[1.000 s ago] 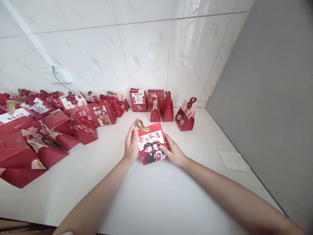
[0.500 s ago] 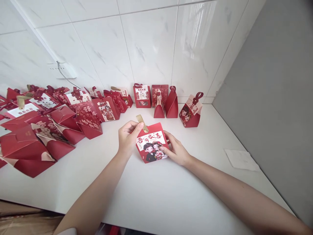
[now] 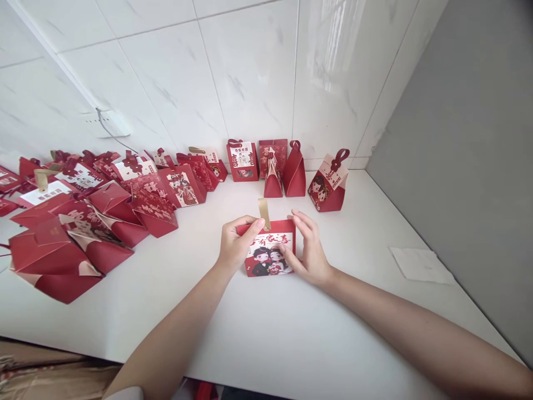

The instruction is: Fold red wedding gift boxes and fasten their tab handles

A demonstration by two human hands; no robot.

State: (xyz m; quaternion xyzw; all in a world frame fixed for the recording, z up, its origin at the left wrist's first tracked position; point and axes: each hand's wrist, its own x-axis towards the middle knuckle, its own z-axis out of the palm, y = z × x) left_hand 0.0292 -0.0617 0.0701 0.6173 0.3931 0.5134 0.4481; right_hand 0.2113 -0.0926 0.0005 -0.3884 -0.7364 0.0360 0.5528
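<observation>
A small red gift box (image 3: 270,253) with a cartoon couple on its white label stands upright on the white counter (image 3: 258,333) in front of me. My left hand (image 3: 237,244) grips its left side, thumb and forefinger pinched at the top by the tan ribbon handle (image 3: 264,214). My right hand (image 3: 306,250) holds the box's right side, thumb on the front label and fingers curved over the top right corner.
Several red gift boxes and bags lie piled at the left (image 3: 83,222) and stand in a row along the tiled wall (image 3: 266,166). One red box with a looped handle (image 3: 328,186) stands at the right. A white paper slip (image 3: 420,265) lies by the grey wall.
The box has been tipped from leaning back to standing upright and squared to me. My left hand shifted up to the ribbon handle, my right hand rose to the top right corner.
</observation>
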